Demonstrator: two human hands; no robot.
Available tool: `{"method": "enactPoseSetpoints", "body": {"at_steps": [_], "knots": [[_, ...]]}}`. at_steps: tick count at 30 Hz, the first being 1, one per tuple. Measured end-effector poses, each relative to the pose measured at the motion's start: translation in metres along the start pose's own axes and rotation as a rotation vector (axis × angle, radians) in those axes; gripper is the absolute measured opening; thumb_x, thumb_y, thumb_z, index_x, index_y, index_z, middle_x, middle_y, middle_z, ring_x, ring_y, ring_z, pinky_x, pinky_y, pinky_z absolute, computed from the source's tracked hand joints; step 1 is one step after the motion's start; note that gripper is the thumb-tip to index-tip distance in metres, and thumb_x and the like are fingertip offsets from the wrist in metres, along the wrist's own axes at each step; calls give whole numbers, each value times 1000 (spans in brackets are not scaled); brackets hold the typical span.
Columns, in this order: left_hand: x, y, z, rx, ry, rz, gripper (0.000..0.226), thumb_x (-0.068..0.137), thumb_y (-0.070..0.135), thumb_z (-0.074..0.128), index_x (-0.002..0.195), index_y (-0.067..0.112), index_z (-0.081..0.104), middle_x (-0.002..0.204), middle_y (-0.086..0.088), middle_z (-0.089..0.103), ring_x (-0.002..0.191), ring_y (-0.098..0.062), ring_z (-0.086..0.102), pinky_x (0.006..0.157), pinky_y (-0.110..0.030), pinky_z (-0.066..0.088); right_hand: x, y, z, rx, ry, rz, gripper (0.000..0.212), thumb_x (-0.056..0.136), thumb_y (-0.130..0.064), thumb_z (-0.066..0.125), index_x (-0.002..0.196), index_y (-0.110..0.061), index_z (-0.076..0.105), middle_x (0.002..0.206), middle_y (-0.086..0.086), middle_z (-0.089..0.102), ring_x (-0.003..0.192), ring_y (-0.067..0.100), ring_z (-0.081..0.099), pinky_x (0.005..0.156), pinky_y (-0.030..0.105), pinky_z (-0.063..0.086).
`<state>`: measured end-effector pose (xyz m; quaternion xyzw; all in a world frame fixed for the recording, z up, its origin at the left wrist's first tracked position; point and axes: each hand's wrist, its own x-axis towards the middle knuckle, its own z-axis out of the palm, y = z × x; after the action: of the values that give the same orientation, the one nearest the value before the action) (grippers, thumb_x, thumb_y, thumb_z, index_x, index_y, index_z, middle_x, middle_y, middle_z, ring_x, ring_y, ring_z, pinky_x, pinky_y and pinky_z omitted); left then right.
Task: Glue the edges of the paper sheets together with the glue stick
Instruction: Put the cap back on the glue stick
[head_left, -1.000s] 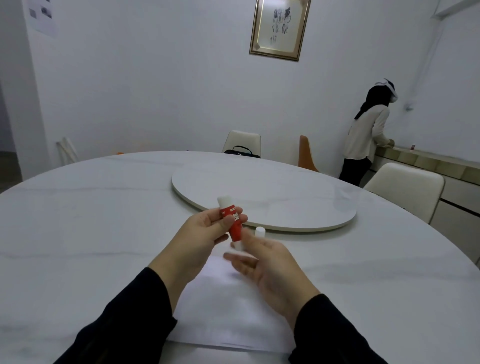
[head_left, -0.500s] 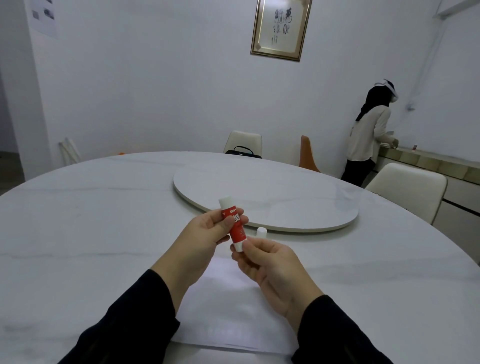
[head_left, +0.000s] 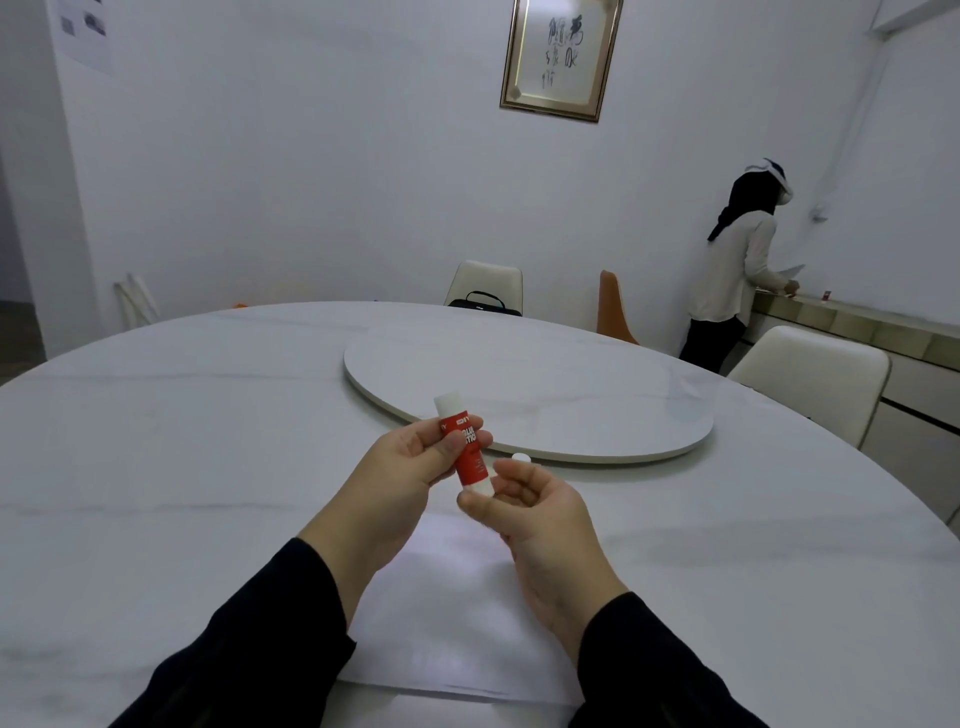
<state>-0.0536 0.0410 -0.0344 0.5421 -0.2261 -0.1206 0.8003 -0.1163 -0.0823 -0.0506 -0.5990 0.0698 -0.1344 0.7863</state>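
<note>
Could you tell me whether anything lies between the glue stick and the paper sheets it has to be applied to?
No separate object does. The glue stick is held above the paper sheets in the left hand. The right hand pinches its lower end. Both forearms hang over the sheets.

Glue stick: red label, white print. "DIY" reads at the top; below it, large letters "GLU" over "TIC", the rest covered by a thumb. Smaller print lower down, too fine to read.

Framed picture on wall: brushed black characters, not legible.
</note>
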Motion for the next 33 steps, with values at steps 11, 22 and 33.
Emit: {"method": "enactPoseSetpoints", "body": {"at_steps": [11, 22, 33], "knots": [[-1, -4, 3, -25, 16, -4, 16, 90, 14, 52, 98, 14, 66, 86, 4, 77, 85, -2, 70, 86, -23, 49, 2, 3, -5, -129, 9, -32, 30, 65, 0, 82, 86, -10, 63, 67, -1, 62, 66, 12, 60, 69, 24, 47], [1, -3, 2, -166, 104, -120, 24, 99, 17, 40, 111, 13, 61, 92, -2, 65, 88, -20, 64, 82, -35, 48, 50, -8, -35, -883, 163, -167, 31, 94, -9, 48, 123, -14, 59, 126, 1, 59, 114, 19, 56, 92, 24, 42], [0, -17, 4, -113, 152, -236, 24, 94, 25, 50, 98, 6, 63, 92, -3, 70, 75, -17, 62, 60, -29, 46, 81, 16, -53, -1219, 106, -335, 18, 87, -4, 58, 100, -14, 64, 101, -3, 53, 84, 11, 52, 66, 10, 36]]}}
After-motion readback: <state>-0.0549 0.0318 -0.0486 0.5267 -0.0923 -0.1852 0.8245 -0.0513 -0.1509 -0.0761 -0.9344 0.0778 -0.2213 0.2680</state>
